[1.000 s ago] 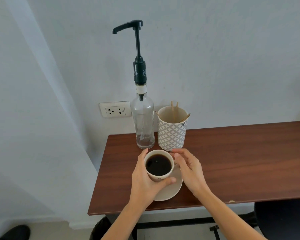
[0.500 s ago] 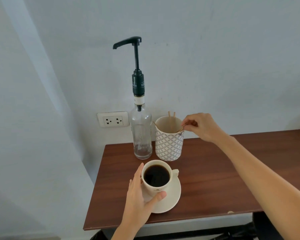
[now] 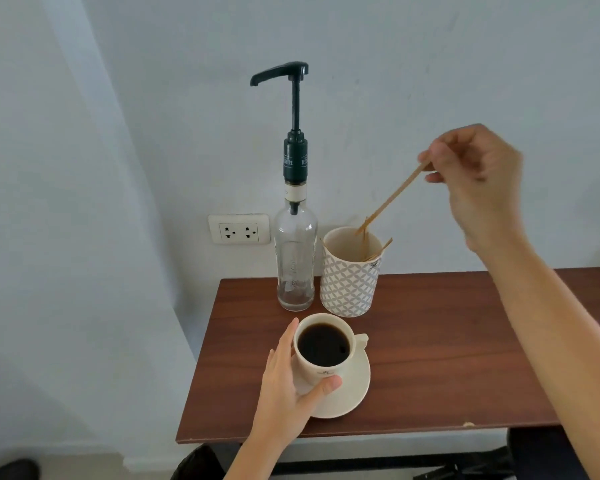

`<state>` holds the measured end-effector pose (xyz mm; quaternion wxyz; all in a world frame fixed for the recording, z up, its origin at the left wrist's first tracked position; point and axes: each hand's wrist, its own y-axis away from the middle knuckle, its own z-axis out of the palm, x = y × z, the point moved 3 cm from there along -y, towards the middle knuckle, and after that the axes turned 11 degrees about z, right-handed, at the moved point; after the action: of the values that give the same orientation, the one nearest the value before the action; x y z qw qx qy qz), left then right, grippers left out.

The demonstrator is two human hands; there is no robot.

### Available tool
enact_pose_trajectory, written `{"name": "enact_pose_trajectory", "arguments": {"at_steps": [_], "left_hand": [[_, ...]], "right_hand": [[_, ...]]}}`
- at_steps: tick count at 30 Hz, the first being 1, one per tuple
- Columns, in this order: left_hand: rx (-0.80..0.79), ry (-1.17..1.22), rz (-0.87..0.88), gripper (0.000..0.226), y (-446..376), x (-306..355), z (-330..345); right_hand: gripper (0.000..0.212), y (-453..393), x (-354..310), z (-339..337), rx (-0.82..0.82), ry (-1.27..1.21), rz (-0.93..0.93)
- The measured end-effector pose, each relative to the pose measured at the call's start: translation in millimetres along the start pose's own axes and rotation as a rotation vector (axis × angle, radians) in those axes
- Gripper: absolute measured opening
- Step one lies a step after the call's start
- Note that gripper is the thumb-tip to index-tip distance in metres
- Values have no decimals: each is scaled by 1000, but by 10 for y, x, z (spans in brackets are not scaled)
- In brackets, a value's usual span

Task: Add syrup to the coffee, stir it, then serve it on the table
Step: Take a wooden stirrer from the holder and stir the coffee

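Above patterned holder (image 3: 350,284), right hand (image 3: 478,174) fingers pinch stir stick (image 3: 394,199), slanting down-left; left hand (image 3: 286,386) grips cup (image 3: 323,348).

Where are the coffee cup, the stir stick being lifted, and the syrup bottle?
coffee cup (image 3: 321,370), head view, front wall.
stir stick (image 3: 394,199), head view, mid-shaft.
syrup bottle (image 3: 295,258), head view, glass body.

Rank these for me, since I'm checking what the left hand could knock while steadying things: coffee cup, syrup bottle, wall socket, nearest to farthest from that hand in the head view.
1. Coffee cup: on its saucer, held by the left hand.
2. Syrup bottle: behind the cup, at the table's back edge.
3. Wall socket: on the wall, left of the bottle, beyond the table.
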<state>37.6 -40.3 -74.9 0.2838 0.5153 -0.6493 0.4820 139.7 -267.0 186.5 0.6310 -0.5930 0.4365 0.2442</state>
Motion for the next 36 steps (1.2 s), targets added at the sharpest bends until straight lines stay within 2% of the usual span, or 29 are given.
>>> {"name": "enact_pose_trajectory", "arguments": {"at_steps": [3,7,10,14,16,20,25,28,32,36], "left_hand": [[-1,1,-3,95,1,7,-4],[-9,11,14,93,2,26,-8],[-4,29,3,96,4,21,-12],[3,20,5,92,-3,37,-16],[5,11,12,91,-6,37,-17],[7,9,14,92,-16,21,-17],[9,14,14,91,-13,22,-13],[12,25,13,91,-13,21,-15],[9,18,23,93,-11,18,-17],[9,15,26,94,-16,2,-15]], "right_hand": [[20,424,-71,47,-131,-76,32],[11,999,421,331,-328,175,173],[8,1179,653,375,-433,394,181],[10,1332,703,361,-578,394,339],[10,1408,690,436,-598,338,367],[12,1397,633,682,-590,291,245],[14,1204,656,638,-534,443,82],[19,1220,688,500,-562,519,148],[15,1415,615,602,-617,379,274],[14,1386,585,797,-581,353,156]]}}
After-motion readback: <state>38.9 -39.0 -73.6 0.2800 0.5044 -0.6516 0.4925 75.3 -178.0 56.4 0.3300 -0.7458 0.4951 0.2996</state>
